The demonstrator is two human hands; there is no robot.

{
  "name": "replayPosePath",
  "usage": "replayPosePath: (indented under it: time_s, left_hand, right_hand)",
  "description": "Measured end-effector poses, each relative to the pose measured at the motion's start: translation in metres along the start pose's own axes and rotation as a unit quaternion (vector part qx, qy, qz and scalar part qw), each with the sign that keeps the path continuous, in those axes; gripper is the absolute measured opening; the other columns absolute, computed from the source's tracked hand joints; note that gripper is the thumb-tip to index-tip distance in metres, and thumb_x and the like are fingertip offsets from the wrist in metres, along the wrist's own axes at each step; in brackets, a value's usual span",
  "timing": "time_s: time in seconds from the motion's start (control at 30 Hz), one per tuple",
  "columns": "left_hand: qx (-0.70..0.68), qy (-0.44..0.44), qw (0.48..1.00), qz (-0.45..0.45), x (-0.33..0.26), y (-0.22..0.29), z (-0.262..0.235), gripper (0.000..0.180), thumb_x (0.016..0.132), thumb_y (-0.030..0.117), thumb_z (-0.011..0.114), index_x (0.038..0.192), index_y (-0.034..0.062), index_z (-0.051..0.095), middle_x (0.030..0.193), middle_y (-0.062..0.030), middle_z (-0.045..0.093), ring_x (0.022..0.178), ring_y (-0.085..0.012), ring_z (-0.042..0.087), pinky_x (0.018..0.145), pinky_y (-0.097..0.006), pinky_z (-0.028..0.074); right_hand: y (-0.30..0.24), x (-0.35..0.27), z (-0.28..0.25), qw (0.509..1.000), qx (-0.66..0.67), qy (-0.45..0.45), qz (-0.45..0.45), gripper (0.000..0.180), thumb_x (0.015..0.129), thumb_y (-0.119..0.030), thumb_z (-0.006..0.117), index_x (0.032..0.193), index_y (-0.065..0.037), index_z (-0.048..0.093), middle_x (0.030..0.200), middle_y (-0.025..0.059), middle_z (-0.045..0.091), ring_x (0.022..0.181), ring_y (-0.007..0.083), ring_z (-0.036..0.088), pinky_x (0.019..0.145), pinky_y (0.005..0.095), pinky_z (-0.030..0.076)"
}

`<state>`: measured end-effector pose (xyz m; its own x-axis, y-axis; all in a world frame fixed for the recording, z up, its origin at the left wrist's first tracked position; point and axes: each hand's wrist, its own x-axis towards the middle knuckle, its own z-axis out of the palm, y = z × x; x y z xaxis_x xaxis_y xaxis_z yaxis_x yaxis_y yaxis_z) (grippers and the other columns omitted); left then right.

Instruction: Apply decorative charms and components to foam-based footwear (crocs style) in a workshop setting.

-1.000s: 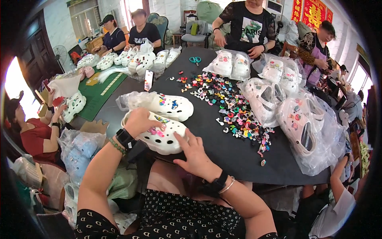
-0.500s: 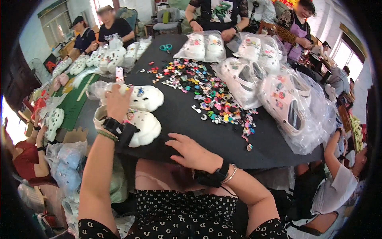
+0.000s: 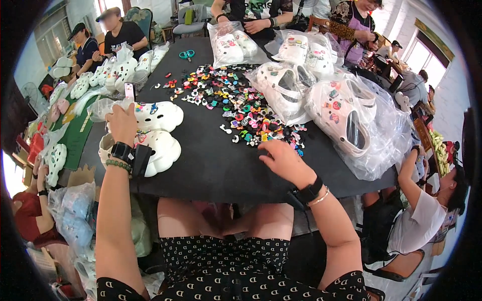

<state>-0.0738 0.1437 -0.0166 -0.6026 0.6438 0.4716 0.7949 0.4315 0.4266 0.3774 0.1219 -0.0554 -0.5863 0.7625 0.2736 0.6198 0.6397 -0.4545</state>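
Note:
Two white clogs, a far clog (image 3: 163,117) and a near clog (image 3: 159,150), lie side by side at the table's left, toes to the right, with colourful charms on their tops. My left hand (image 3: 123,125) grips the heel end of the far clog, its fingers partly hidden from view. A heap of small colourful shoe charms (image 3: 246,108) spreads over the middle of the table. At the heap's near edge, my right hand (image 3: 287,161) hovers with fingers loosely bent and apart, nothing visible in them.
Bagged white clogs (image 3: 341,113) cover the table's right side, others (image 3: 233,45) its far edge. Teal scissors (image 3: 187,54) lie at the back left. A phone (image 3: 129,91) stands beyond my left hand. Several people sit or stand around, with more clogs (image 3: 120,70) at the far left.
My right hand has moved right and away from me, from the table's front edge to the charms. My left hand stays on the far clog. The whole view has shifted slightly.

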Motion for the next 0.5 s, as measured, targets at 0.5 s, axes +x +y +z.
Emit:
replayPosePath:
  time_s: [0.5]
  left_hand:
    - [0.026, -0.056, 0.998, 0.031, 0.012, -0.008, 0.002, 0.071, 0.089, 0.054, 0.064, 0.117, -0.0097, 0.052, 0.112, -0.0348, 0.062, 0.105, -0.0475, 0.061, 0.091, -0.049, 0.050]
  right_hand:
    - [0.003, 0.038, 0.025, 0.987, -0.139, 0.087, 0.002, 0.023, 0.073, -0.007, 0.078, 0.088, 0.000, 0.062, 0.100, 0.0152, 0.055, 0.099, 0.0329, 0.055, 0.085, 0.0423, 0.049]
